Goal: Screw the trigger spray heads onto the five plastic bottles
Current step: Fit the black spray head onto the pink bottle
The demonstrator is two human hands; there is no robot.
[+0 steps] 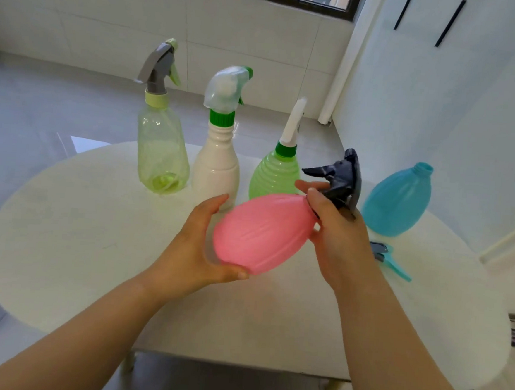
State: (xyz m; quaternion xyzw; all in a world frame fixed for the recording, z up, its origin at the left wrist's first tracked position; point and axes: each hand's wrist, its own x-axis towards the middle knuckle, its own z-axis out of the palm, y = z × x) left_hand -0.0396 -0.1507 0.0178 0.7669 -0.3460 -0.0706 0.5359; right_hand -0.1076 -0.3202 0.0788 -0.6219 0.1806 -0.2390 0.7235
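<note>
- Pink bottle (pixel 262 233) held tilted above the white surface (pixel 80 228), its neck pointing up and to the right.
- Left hand (pixel 203 249) cups the bottle's base end, fingers curled around it, thumb underneath.
- Right hand (pixel 336 227) is clamped around the bottle's neck and the collar of the dark grey spray head (pixel 339 179); the neck joint itself is hidden by the fingers, so how far it is threaded cannot be told.
- Dark head's trigger points left, toward the green ribbed bottle (pixel 274 174).
- Back row, left to right: clear yellow-green bottle (pixel 161 151) with grey head fitted; white bottle (pixel 217 167) with translucent head and green collar; green ribbed bottle with a white head and green collar. All three upright.
- Blue bottle (pixel 397 198) stands at the right, leaning slightly, mouth open with no head.
- Blue-and-grey spray head (pixel 389 259) lies loose on the surface just in front of the blue bottle, partly hidden by the right wrist.
</note>
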